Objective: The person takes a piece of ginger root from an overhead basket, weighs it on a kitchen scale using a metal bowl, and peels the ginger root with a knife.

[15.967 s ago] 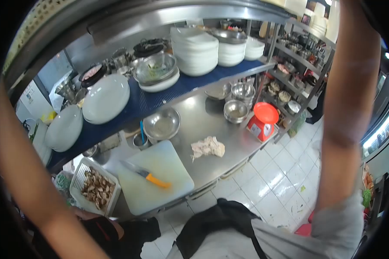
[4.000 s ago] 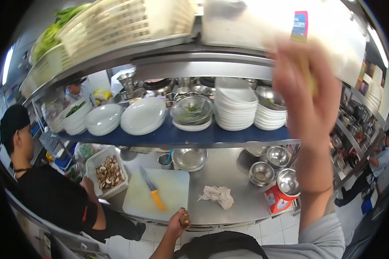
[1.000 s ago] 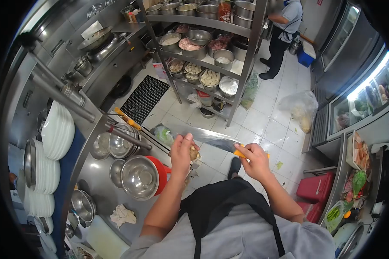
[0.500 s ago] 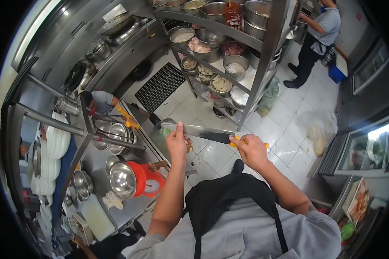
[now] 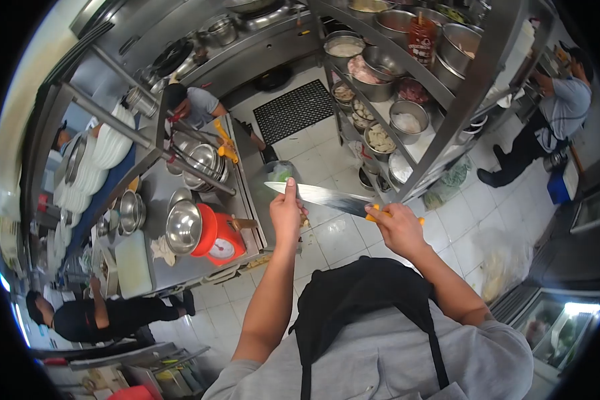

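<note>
A large kitchen knife [image 5: 328, 199] with a yellow handle lies almost level in front of my chest. My right hand [image 5: 400, 230] is closed around the handle, and yellow shows on both sides of the fist. Near the tip, my left hand [image 5: 287, 215] has its thumb on the blade. Its other fingers curl beneath, partly hidden, so whether they hold anything besides the blade cannot be made out. Just beyond the left hand is a clear container [image 5: 282, 170] with something green in it.
A red kitchen scale [image 5: 228, 230] bearing a steel bowl [image 5: 184, 227] stands on the left counter near a white cutting board [image 5: 134, 263]. Ahead, a metal rack [image 5: 440, 140] holds pans of food. Co-workers are at left, far left and right. A plastic bag [image 5: 503, 260] lies on the tiles.
My view has swung left, so the rack and floor mat appear farther right and a co-worker at lower left shows more fully. Both hands keep hold of the knife, its blade face now brighter.
</note>
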The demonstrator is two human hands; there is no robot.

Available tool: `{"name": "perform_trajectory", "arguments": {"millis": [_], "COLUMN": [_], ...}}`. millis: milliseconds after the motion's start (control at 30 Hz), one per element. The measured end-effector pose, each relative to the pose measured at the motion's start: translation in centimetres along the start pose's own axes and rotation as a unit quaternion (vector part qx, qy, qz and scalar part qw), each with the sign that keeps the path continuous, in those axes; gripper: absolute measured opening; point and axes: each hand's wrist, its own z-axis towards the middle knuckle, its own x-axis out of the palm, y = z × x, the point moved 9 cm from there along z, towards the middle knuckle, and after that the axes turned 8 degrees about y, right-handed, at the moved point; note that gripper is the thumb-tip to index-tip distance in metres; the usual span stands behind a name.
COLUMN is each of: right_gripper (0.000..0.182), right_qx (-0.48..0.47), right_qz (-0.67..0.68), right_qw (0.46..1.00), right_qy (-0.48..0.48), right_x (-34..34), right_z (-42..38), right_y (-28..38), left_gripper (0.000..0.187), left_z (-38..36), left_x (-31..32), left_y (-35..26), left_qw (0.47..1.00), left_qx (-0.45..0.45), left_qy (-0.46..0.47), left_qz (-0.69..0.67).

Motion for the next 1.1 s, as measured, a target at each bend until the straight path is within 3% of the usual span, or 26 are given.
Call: {"name": "perform_trajectory", "arguments": {"millis": [133, 167, 233, 333, 467, 667, 767, 1100], "right_gripper": [0.047, 0.042, 0.031, 0.019, 0.015, 0.020, 0.021, 0.021], "right_qx": [0.017, 0.061, 0.149, 0.205, 0.193, 0.162, 0.145, 0.120], "right_qz": [0.115, 0.250, 0.492, 0.709, 0.736, 0.751, 0.755, 0.700], "right_qw": [0.993, 0.963, 0.839, 0.636, 0.604, 0.571, 0.559, 0.606], "right_qy": [0.031, 0.080, 0.176, 0.225, 0.236, 0.290, 0.311, 0.359], "right_x": [-0.1, 1.7, 5.6, 6.1, 6.1, 5.9, 5.8, 5.1], "right_z": [0.7, 0.6, 0.3, 0.3, 0.6, 0.5, 0.3, 0.0], "right_y": [-0.9, -2.4, -4.4, -3.2, -3.5, -2.0, -1.2, -0.5], "left_gripper": [0.056, 0.055, 0.049, 0.043, 0.037, 0.044, 0.041, 0.021], "left_z": [-1.5, -2.1, -3.2, -4.5, -6.4, -7.1, -7.4, -7.1], "left_x": [-0.7, -1.2, -2.1, -3.6, -4.0, 1.0, 3.3, 5.0], "left_y": [0.0, 0.2, 0.9, 3.1, 4.2, -0.7, -3.7, -3.9], "left_qw": [0.996, 0.995, 0.994, 0.997, 0.999, 0.992, 0.986, 0.984], "left_qx": [0.056, 0.060, 0.064, 0.051, 0.019, 0.059, 0.087, 0.061], "left_qy": [0.010, 0.013, 0.014, -0.008, -0.028, 0.115, 0.145, 0.147], "left_qz": [-0.071, -0.083, -0.088, -0.054, -0.043, -0.005, 0.009, -0.080]}}
